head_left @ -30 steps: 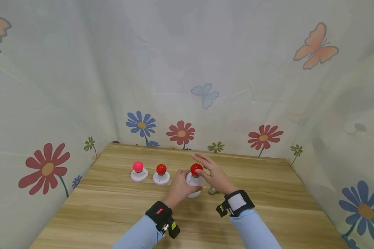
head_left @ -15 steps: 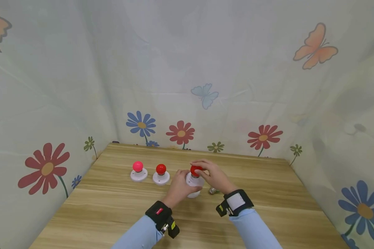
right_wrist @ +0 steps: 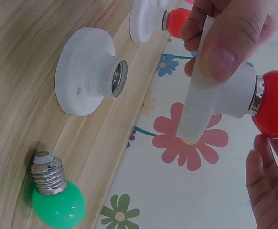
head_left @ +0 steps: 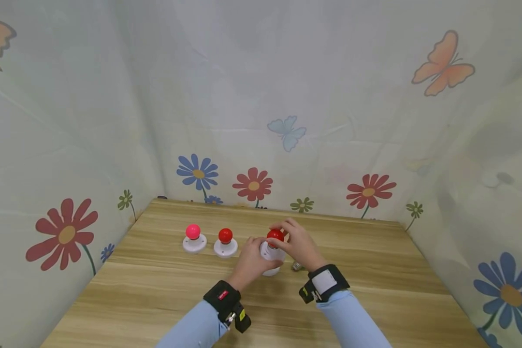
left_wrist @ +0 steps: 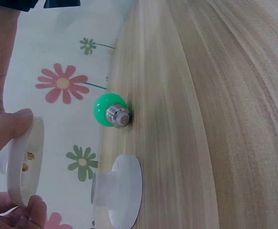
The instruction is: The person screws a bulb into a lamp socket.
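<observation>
A white round plastic lamp base (right_wrist: 196,105) is gripped in the left hand (head_left: 249,263), its thumb and fingers being curled round the disc; the base is held above the light wood-grain tabletop (head_left: 156,299), apart from it, and in the left wrist view its hollow underside is shown, with two small brass-coloured fittings (left_wrist: 30,156) inside; a glossy red round bulb (head_left: 275,235) is set in the socket of this base, part of its silver metal collar (right_wrist: 257,95) being exposed above the white rim; the red bulb is pinched between the thumb and the bent fingers of the right hand (head_left: 300,244); how firmly it is pressed cannot be told.

On the tabletop, just below the held base, a second white round plastic lamp base (right_wrist: 81,71) is seen, its open metal-lined socket showing; near it a green round bulb with a silver screw cap (right_wrist: 58,205) is laid on its side; to the left of the hands, a white disc base with a red round bulb (head_left: 225,236) and, farther left, a white disc base with a bright pink round bulb (head_left: 193,232) are stood upright, well apart from the hands; black bands (head_left: 223,297) are worn on both wrists, over light blue sleeves (head_left: 191,326).
</observation>
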Demonstrator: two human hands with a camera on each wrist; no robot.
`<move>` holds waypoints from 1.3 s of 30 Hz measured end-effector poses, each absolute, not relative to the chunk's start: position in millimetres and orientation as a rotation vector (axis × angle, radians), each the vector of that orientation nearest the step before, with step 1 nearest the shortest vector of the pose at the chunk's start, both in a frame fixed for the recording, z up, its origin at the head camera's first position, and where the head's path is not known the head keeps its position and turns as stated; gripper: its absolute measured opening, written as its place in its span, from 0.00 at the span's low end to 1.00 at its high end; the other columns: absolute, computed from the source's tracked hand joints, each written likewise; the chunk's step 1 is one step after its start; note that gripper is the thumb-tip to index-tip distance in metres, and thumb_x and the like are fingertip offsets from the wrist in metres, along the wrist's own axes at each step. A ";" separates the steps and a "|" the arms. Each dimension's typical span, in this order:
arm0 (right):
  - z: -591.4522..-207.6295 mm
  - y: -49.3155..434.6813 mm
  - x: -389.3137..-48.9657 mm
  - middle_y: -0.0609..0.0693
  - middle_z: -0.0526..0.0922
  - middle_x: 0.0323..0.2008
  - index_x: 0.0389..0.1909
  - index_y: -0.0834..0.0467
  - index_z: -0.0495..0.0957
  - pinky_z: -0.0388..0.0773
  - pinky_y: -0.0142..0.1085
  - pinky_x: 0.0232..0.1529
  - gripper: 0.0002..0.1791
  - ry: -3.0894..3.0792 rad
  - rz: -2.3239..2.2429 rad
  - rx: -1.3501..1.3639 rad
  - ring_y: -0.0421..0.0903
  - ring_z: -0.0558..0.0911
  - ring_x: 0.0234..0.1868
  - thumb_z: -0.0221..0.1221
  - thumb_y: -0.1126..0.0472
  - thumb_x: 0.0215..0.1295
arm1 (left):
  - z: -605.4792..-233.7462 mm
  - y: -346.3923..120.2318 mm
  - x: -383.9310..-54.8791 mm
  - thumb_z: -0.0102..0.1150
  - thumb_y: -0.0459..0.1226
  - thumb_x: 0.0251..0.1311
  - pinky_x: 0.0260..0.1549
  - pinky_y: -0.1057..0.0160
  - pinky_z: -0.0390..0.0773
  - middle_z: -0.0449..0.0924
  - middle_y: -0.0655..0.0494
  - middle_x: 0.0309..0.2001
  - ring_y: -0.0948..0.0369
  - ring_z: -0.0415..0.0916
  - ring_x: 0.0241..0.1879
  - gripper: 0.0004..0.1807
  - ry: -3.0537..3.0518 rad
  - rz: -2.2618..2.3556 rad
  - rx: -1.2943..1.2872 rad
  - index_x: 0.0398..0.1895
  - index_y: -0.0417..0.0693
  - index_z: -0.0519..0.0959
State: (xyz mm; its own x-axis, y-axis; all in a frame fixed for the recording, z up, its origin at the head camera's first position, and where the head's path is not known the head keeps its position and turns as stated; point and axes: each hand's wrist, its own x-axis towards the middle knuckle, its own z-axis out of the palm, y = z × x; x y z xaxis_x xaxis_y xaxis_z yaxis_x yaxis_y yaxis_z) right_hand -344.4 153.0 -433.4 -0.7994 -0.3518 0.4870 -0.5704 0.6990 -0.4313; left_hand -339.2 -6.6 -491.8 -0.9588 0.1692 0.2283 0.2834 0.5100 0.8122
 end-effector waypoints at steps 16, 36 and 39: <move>-429.1 169.8 -344.3 0.52 0.71 0.67 0.66 0.51 0.71 0.69 0.50 0.63 0.28 -2.563 0.983 1.115 0.52 0.71 0.67 0.59 0.68 0.65 | -494.5 -9.0 -341.6 0.75 0.53 0.44 0.50 0.50 0.80 0.73 0.49 0.51 0.53 0.73 0.48 0.42 -2.614 -1.466 -0.403 0.62 0.43 0.71; -430.6 159.0 -337.7 0.46 0.78 0.43 0.51 0.54 0.79 0.82 0.41 0.42 0.22 -2.561 0.915 0.717 0.46 0.78 0.38 0.70 0.55 0.55 | -495.6 -4.8 -339.7 0.76 0.51 0.44 0.48 0.49 0.81 0.73 0.48 0.52 0.52 0.74 0.48 0.41 -2.610 -1.462 -0.409 0.61 0.44 0.72; -431.1 158.0 -337.5 0.46 0.78 0.43 0.50 0.54 0.80 0.81 0.37 0.40 0.23 -2.555 0.899 0.708 0.45 0.77 0.37 0.70 0.53 0.54 | -496.3 -5.2 -339.6 0.75 0.52 0.44 0.48 0.49 0.81 0.73 0.48 0.52 0.52 0.74 0.48 0.41 -2.612 -1.461 -0.403 0.61 0.44 0.71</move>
State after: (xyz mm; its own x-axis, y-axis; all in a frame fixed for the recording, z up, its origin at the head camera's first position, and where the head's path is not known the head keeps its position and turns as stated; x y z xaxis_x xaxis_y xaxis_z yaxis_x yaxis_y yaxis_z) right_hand -337.5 158.0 -431.1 -0.8179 -0.3409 0.4635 -0.5561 0.6754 -0.4844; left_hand -339.6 -5.2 -496.3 -0.9571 0.1714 0.2337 0.2888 0.4978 0.8178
